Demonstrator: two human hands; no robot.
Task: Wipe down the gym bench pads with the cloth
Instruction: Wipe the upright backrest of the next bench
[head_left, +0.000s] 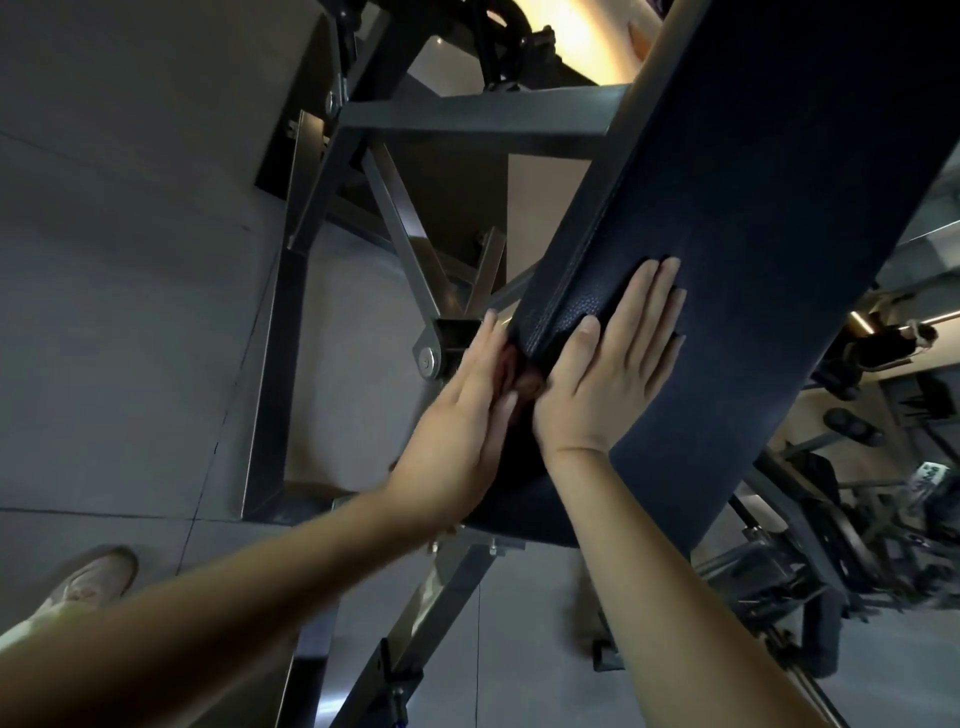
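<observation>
The dark navy bench pad (753, 218) runs diagonally from the upper right down to the centre. My right hand (613, 364) lies flat on its top surface near the lower left edge, fingers straight and together. A dark edge just past the fingertips looks like the cloth (678, 296), pressed under that hand; most of it is hidden. With its fingers straight, my left hand (467, 410) presses against the pad's side edge, close beside the right thumb.
The bench's grey steel frame (467, 114) with struts and a pivot bolt (427, 358) stands behind and below the pad. Grey floor tiles (130, 312) spread to the left. My shoe (96, 574) is at lower left. Other gym machines (841, 545) crowd the right side.
</observation>
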